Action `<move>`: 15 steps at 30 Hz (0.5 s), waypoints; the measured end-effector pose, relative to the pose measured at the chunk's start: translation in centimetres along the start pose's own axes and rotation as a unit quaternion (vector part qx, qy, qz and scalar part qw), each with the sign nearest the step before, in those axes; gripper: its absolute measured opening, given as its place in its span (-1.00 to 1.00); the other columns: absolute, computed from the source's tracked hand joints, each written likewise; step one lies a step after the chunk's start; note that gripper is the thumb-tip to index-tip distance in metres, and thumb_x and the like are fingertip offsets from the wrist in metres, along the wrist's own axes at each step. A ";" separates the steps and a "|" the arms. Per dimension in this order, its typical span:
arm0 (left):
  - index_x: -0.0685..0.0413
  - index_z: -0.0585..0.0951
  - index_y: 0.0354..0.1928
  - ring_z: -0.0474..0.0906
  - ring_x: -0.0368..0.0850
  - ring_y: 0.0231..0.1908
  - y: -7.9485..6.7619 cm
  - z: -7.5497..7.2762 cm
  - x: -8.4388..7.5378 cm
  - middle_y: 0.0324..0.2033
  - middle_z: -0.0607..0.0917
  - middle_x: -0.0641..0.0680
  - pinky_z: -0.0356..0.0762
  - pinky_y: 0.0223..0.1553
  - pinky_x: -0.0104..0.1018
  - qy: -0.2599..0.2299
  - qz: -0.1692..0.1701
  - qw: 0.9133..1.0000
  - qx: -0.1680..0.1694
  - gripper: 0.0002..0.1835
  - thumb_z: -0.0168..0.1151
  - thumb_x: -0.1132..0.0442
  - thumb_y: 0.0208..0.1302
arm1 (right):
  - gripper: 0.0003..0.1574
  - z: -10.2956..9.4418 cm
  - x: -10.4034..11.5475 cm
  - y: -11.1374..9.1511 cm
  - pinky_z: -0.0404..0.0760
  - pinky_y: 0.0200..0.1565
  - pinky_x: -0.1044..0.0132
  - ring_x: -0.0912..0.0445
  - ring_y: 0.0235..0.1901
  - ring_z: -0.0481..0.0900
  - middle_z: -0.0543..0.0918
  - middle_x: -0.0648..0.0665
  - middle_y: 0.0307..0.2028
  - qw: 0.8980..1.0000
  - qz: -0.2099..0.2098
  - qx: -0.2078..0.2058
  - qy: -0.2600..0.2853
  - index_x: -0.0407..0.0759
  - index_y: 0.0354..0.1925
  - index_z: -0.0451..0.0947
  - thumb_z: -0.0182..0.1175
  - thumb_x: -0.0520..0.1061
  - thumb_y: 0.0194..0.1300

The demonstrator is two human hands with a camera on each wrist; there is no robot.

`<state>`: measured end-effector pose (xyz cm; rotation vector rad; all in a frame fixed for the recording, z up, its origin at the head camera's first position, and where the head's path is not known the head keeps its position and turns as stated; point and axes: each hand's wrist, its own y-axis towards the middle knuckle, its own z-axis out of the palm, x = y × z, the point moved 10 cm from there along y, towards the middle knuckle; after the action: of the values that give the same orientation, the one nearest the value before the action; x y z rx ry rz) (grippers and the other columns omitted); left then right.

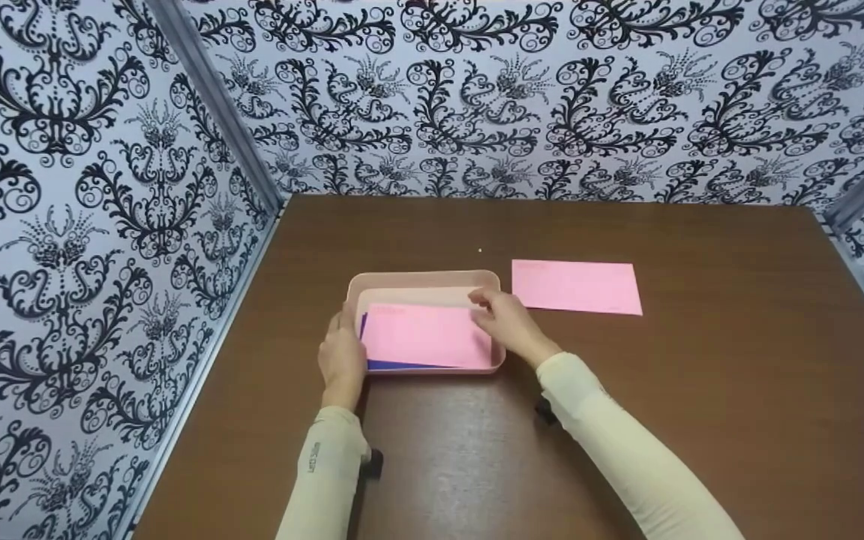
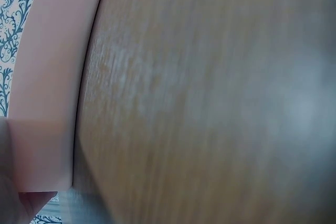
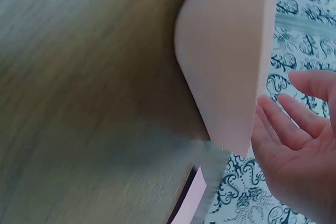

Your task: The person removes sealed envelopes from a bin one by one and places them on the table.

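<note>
A shallow pale pink tray point(image 1: 424, 275) sits on the table. Inside it lies a pink envelope-like sheet point(image 1: 424, 336), with a dark blue piece point(image 1: 406, 365) showing from beneath at the left and front edges. My left hand point(image 1: 342, 356) grips the tray's left side; in the left wrist view part of that hand point(image 2: 10, 198) shows at the end of the tray wall. Over the right rim is my right hand point(image 1: 511, 324), its fingers loosely bent near the sheet's right end. The right wrist view shows that palm point(image 3: 307, 166) with nothing in it, beside the tray wall.
A second pink envelope-like sheet point(image 1: 576, 286) lies flat on the brown table point(image 1: 702, 420), behind and right of the tray. A small white speck point(image 1: 480, 250) is behind the tray. Patterned panels point(image 1: 507, 97) stand at the back and sides.
</note>
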<state>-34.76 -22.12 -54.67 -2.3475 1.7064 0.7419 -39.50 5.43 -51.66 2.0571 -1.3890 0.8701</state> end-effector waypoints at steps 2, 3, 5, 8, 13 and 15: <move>0.01 0.35 0.43 0.67 0.39 -0.06 0.0 0.0 0.0 0.24 0.57 0.19 0.63 -0.04 0.22 0.000 0.000 1.000 0.001 -0.43 -0.04 0.42 0.38 | -0.55 0.3 0.1 -0.1 0.56 0.22 -0.06 -0.19 0.16 0.61 0.65 -0.33 0.13 0.999 -0.002 0.001 -0.032 -0.33 0.16 0.53 0.23 -0.23 0.33; 0.02 0.35 0.43 0.67 0.39 -0.06 0.0 0.0 0.0 0.25 0.57 0.19 0.62 -0.03 0.22 0.000 -0.001 1.000 0.001 -0.43 -0.05 0.42 0.38 | -0.54 0.5 0.2 -0.1 0.55 0.23 -0.05 -0.19 0.17 0.60 0.65 -0.32 0.14 0.999 -0.003 0.003 -0.047 -0.31 0.18 0.53 0.24 -0.22 0.33; 0.01 0.34 0.44 0.66 0.38 -0.04 0.0 0.0 0.1 0.25 0.57 0.19 0.62 -0.01 0.21 -0.002 -0.004 1.000 0.003 -0.43 -0.05 0.41 0.39 | -0.51 0.8 0.4 -0.2 0.53 0.26 -0.04 -0.17 0.18 0.60 0.63 -0.30 0.16 0.997 -0.008 0.008 -0.073 -0.30 0.19 0.52 0.26 -0.21 0.32; 0.03 0.34 0.44 0.66 0.37 -0.02 0.0 0.0 0.1 0.26 0.57 0.20 0.61 0.02 0.21 -0.004 -0.006 1.000 0.005 -0.44 -0.06 0.40 0.41 | -0.47 1.1 0.7 -0.2 0.53 0.26 -0.02 -0.16 0.17 0.60 0.63 -0.30 0.17 0.994 -0.022 0.011 -0.107 -0.32 0.20 0.51 0.29 -0.19 0.30; 0.04 0.36 0.43 0.65 0.37 -0.01 -0.1 0.0 0.1 0.25 0.57 0.21 0.61 0.03 0.19 -0.003 -0.006 1.000 0.005 -0.46 -0.08 0.38 0.43 | -0.43 1.4 0.9 -0.1 0.51 0.27 -0.03 -0.17 0.20 0.57 0.61 -0.31 0.19 0.987 -0.040 0.017 -0.157 -0.34 0.21 0.50 0.31 -0.15 0.29; 0.04 0.38 0.40 0.66 0.37 -0.02 0.0 0.0 0.0 0.24 0.57 0.21 0.61 0.02 0.19 -0.002 -0.003 1.000 0.002 -0.48 -0.06 0.39 0.41 | -0.42 1.6 0.8 0.0 0.48 0.31 -0.04 -0.17 0.24 0.54 0.60 -0.32 0.20 0.984 -0.041 0.023 -0.173 -0.34 0.22 0.50 0.31 -0.14 0.29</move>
<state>-34.71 -22.13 -54.70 -2.3458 1.6976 0.7410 -38.92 3.81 -52.07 2.3660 -1.4555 0.5294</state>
